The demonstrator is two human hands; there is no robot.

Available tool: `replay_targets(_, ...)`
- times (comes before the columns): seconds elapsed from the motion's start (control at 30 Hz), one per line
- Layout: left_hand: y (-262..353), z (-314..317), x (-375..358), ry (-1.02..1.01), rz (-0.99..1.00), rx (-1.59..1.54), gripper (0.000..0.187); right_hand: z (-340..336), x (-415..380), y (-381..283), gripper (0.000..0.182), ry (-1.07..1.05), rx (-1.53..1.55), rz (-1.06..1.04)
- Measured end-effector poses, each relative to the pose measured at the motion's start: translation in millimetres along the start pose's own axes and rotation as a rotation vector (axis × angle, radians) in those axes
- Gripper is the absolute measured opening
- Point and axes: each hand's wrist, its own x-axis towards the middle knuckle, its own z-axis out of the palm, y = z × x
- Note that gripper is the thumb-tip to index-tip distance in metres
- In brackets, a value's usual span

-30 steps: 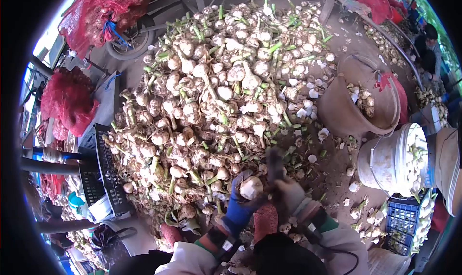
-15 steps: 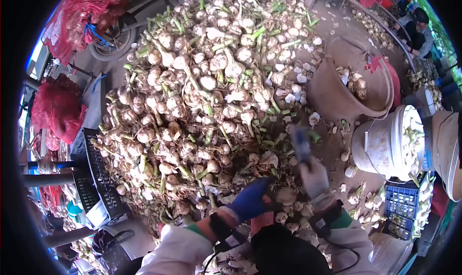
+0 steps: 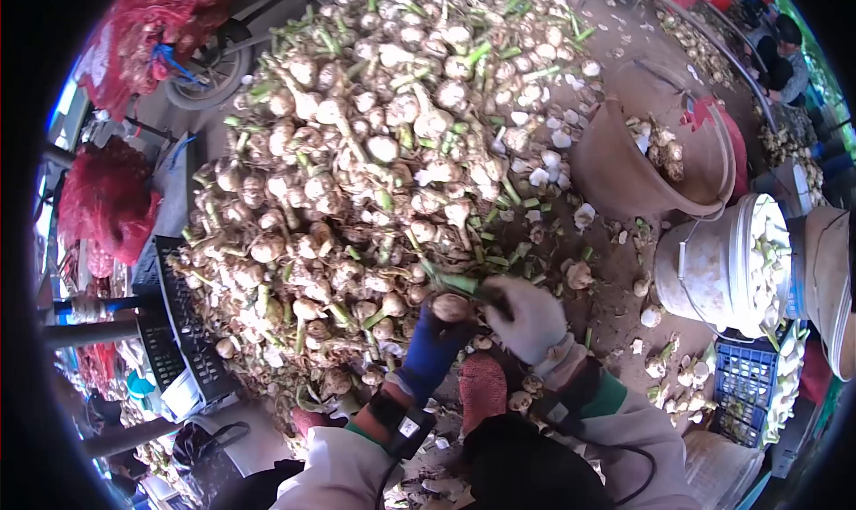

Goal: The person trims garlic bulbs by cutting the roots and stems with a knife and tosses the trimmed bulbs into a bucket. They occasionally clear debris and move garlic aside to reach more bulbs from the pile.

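Observation:
A large heap of garlic bulbs [image 3: 330, 189] with roots and green stems fills the middle. My left hand [image 3: 434, 345], in a blue glove, is closed around a garlic bulb [image 3: 452, 308] at the heap's near edge. Right beside it is my right hand [image 3: 528, 321] in a whitish glove, its fingers curled at the bulb's green stem [image 3: 456, 283]. Whatever else the right hand grips is hidden by its fingers and shadow. A red-covered foot [image 3: 482, 392] shows just below the hands.
A tan tub [image 3: 615, 176] holding some garlic stands at right, near a white bucket [image 3: 704, 265] and a blue crate [image 3: 744, 385]. Black crates [image 3: 183, 332] and red mesh bags [image 3: 107, 198] are at left. A person [image 3: 789, 64] sits at the upper right.
My left hand has moved left and up and now holds a bulb. My right hand has come left to meet it; the blurred tool seen above it earlier no longer shows clearly.

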Motion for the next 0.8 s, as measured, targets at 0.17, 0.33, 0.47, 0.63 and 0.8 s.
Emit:
replay_targets(0.17, -28.9, -46.6, -1.2, 0.063, -0.012, 0.304, 0.030, -15.1, -2.4, -42.2, 0.021, -0.004, -0.628, -0.216)
replay_targets(0.33, 17.2, -31.3, -24.4, -0.272, -0.087, -0.308, 0.030, 5.1, -13.3, -55.5, 0.026, -0.102, -0.710, -0.708)
replay_targets(0.47, 19.3, -18.4, -23.8, -0.221, 0.019, -0.225, 0.034, -11.8, 8.4, -48.7, 0.016, -0.412, -0.750, -0.464)
replay_targets(0.63, 32.5, 8.1, -10.0, -0.032, 0.069, 0.257, 0.053, -22.6, 9.9, 24.5, 0.018, 0.132, -0.022, 0.367)
replay_targets(0.8, 5.3, 8.2, -19.1, 0.093, 0.024, -0.217, 0.050, 23.6, -30.8, 37.5, 0.024, -0.221, 1.065, 0.757)
